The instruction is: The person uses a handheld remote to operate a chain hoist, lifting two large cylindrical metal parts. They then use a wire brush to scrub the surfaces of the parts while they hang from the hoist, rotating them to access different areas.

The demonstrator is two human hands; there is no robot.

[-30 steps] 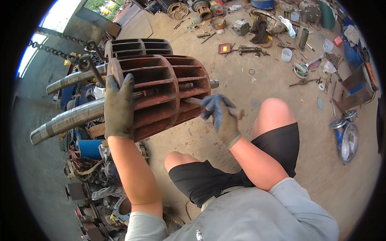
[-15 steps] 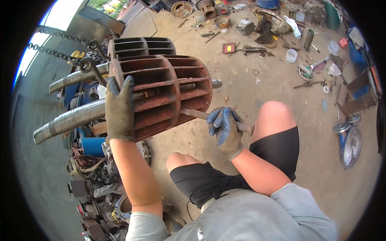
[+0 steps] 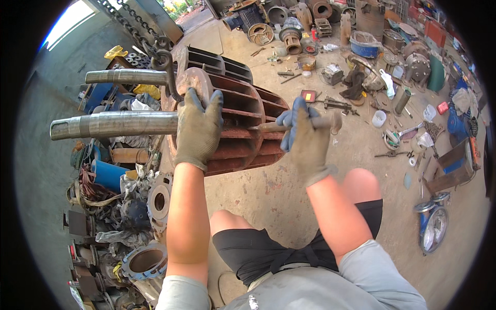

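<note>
A rust-red slotted rotor (image 3: 243, 147) hangs on its side, with thick steel shafts (image 3: 119, 124) sticking out to the left. My gloved left hand (image 3: 199, 129) grips the rotor's left end, fingers curled over its edge beside the shaft. In my gloved right hand (image 3: 306, 137) is a rusty metal bar (image 3: 325, 123) with a flared end on the right. The bar's left tip reaches the rotor's middle ring; whether it touches is hard to tell. A steel hook (image 3: 168, 72) on a chain (image 3: 126, 26) hangs by the rotor's left end.
Machine parts, a blue cylinder (image 3: 108, 174) and a blue flanged ring (image 3: 144, 262) crowd the floor at the left. Tools, a white cup (image 3: 378, 120) and a blue-rimmed lamp-like object (image 3: 433, 230) lie right. A blue tub (image 3: 365, 45) stands farther back.
The view has shifted, and the rotor sits more level. My left hand has moved up to the rotor's end edge. My right hand has raised the bar, now nearly level.
</note>
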